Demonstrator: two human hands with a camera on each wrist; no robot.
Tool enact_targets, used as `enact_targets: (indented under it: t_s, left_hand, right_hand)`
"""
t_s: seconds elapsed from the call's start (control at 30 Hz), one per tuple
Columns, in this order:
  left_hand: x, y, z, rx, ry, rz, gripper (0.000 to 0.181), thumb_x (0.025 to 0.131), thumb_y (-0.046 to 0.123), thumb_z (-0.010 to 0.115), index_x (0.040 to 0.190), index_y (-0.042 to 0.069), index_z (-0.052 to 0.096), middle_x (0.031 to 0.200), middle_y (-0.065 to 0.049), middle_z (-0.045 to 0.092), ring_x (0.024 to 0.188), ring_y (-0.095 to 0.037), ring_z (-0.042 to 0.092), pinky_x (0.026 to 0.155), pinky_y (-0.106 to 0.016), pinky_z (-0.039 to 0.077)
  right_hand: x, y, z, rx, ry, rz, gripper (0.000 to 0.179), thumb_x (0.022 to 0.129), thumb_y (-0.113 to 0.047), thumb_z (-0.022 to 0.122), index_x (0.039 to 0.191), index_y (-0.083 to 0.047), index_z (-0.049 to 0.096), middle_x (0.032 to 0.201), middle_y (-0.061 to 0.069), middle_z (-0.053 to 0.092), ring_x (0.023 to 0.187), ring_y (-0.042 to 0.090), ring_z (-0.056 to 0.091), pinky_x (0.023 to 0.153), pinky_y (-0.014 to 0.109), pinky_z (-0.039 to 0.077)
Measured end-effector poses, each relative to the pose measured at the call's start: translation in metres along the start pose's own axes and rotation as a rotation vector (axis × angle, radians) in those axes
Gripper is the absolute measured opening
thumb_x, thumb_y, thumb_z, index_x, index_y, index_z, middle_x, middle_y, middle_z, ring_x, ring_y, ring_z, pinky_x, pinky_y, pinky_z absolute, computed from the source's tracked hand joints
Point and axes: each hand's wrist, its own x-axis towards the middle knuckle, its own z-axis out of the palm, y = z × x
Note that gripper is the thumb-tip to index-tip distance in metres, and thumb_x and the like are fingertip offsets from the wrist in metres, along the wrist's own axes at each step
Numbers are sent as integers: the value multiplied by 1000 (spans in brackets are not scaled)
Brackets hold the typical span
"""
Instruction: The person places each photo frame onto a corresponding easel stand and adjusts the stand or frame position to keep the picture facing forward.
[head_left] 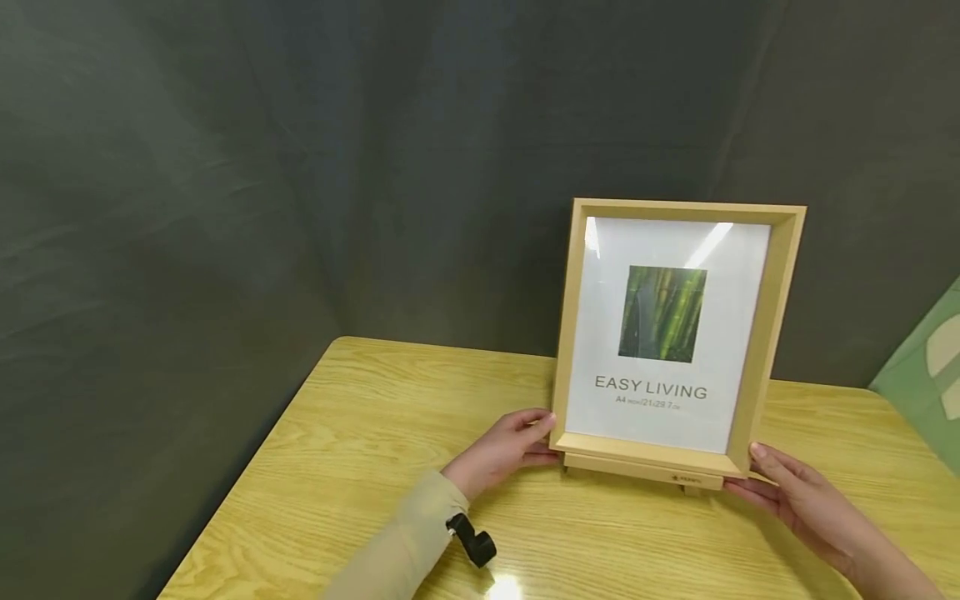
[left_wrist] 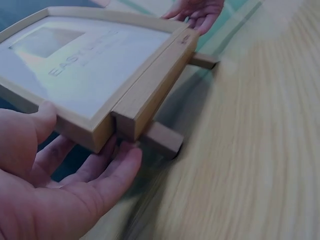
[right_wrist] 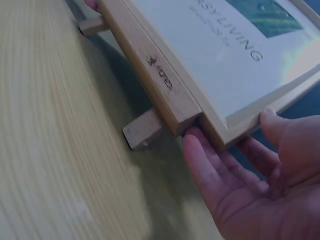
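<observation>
A light wood picture frame (head_left: pixel 567 333) stands tilted slightly back on the ledge (head_left: pixel 637 472) of a small wooden tabletop easel. Behind its glazing is a white sheet (head_left: pixel 652 417) printed "EASY LIVING" with a green bamboo picture (head_left: pixel 663 315). My left hand (head_left: pixel 504 450) grips the frame's lower left corner, thumb on the side edge and fingers reaching behind and under by the ledge's end. At the lower right corner my right hand (head_left: pixel 802 500) holds it likewise, thumb against the side. The easel's short feet (left_wrist: pixel 162 140) jut forward onto the table; its back is hidden.
The easel stands on a wood-grain table (head_left: pixel 390 417), toward the far edge. A dark grey curtain (head_left: pixel 420 167) hangs behind. To the far right is a green surface with pale shapes (head_left: pixel 918 375). A black strap (head_left: pixel 472 542) dangles from the left sleeve.
</observation>
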Motion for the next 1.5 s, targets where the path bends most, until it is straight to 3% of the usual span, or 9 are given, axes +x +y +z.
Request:
enact_targets:
  t_s: [0.1, 0.2, 0.27, 0.33, 0.47, 0.67, 1.07, 1.5]
  left_hand:
    - [-1, 2, -4, 22, 9, 2, 42, 98, 30, 53, 128, 1, 56, 110, -17, 62, 98, -31, 64, 90, -42, 51]
    - [-1, 3, -7, 37, 32, 0, 46, 98, 32, 53, 132, 0, 53, 112, -18, 61, 100, -32, 64, 91, -41, 50]
    - [-1, 3, -8, 45, 45, -2, 49, 98, 34, 53, 134, 0, 51, 114, -18, 61, 101, -32, 64, 91, -41, 50]
    - [-1, 2, -7, 48, 53, -1, 52, 98, 34, 52, 135, -1, 49, 115, -19, 61, 102, -32, 63, 92, -42, 49]
    - [-2, -3, 2, 46, 61, 11, 54, 98, 35, 52, 136, -3, 47, 116, -21, 60, 102, -33, 63, 92, -43, 49]
    - [-4, -5, 5, 55, 75, 18, 58, 97, 36, 53, 137, -5, 45, 117, -23, 59, 104, -34, 62, 91, -42, 50]
    - [-10, -1, 8, 80, 68, 28, 58, 99, 36, 51, 138, -6, 43, 118, -23, 58, 107, -35, 61, 93, -43, 49]
    - [-17, 10, 14, 110, 52, -9, 60, 99, 38, 51, 140, -4, 40, 123, -23, 57, 111, -34, 59, 96, -43, 46]
  right_hand:
    - [3, 0, 6, -94, 97, -1, 33, 106, -28, 30, 125, -21, 55, 115, -5, 62, 105, 16, 64, 90, 29, 50]
    - [5, 1, 12, -201, 184, 25, 53, 105, -34, 33, 145, 1, 27, 122, 3, 56, 104, 15, 63, 90, 29, 50]
    - [5, 1, 15, -260, 221, 48, 69, 105, -37, 32, 147, 11, 7, 128, 12, 49, 105, 15, 63, 92, 30, 49]
    - [3, 1, 17, -286, 245, 65, 76, 104, -40, 32, 146, 13, -2, 134, 19, 41, 106, 15, 62, 93, 30, 48]
    - [-1, -2, 13, -300, 271, 58, 77, 103, -42, 34, 147, 12, 2, 137, 24, 39, 107, 16, 62, 94, 31, 48]
    - [1, -2, 12, -273, 262, 14, 73, 103, -40, 37, 146, 13, 11, 129, 16, 50, 106, 17, 62, 94, 33, 48]
    - [2, -1, 8, -266, 220, -23, 69, 105, -36, 36, 145, 15, 10, 136, 29, 37, 108, 21, 61, 94, 34, 48]
    - [2, -4, 0, -265, 134, -32, 72, 105, -36, 34, 144, 16, 4, 138, 29, 37, 112, 23, 58, 96, 33, 46]
